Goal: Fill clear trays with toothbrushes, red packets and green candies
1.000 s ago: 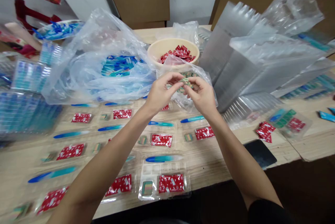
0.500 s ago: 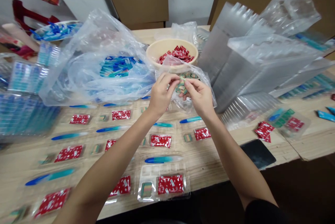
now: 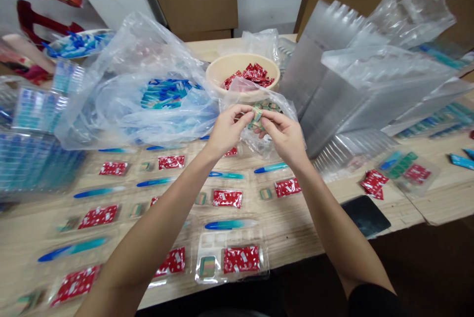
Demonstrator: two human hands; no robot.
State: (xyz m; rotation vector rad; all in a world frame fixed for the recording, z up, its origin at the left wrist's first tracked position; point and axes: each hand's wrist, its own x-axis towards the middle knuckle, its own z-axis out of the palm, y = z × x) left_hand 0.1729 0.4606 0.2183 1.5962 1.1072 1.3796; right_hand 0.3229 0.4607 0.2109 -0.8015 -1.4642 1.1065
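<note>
Left hand has edged outward a bit since half a second ago, so more of the block shows between the fingertips. Right hand has hardly budged. Both are pinched on that striped block — left thumb and fingers from one side, right ones from the other — so the hands pretty much meet there. Can't tell if it's one piece or a couple stuck together, it's small and kinda blurry.

Right below the hands is a clear bag with a heap of similar pieces in it. Just beyond the hands there's a cream bowl with red packets inside. Left of the left hand is a big pen bag, crumpled open with blue and teal pens showing. Right of the right hand you've got stacked clear plastic.

Closer to the body than the hands, filled trays are laid out in rows on the wood table. The nearest tray has a pen across the top, a red packet lower right and a striped piece lower left. Past the right forearm: a dark slab and some loose packets.
</note>
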